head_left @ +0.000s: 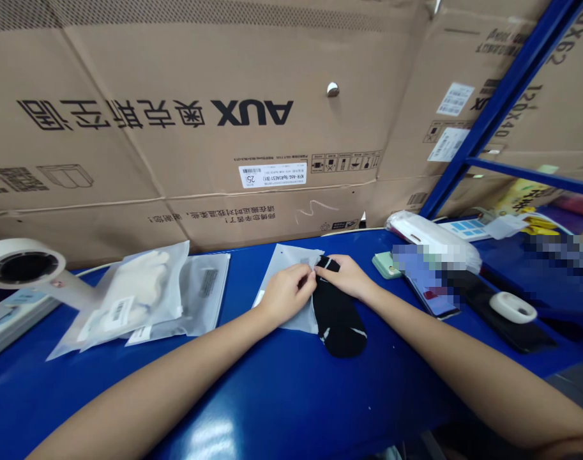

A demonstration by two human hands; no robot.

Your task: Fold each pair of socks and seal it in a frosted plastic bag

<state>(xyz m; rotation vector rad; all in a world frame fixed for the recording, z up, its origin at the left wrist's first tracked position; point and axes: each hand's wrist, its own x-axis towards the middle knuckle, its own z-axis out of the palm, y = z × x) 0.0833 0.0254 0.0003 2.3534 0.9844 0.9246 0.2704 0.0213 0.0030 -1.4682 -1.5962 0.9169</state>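
Black socks with light marks lie on the blue table, toe end toward me, overlapping the right side of a frosted plastic bag. My left hand is over the bag, its thumb and fingers pinched together at the bag's edge beside the socks. My right hand grips the upper part of the socks, with its fingertips meeting those of my left hand. Part of the bag is hidden under my left hand.
Filled frosted bags lie at the left beside a tape roll. At the right are a phone, a green case, a white package and a white oval device. Cardboard stands behind the blue table.
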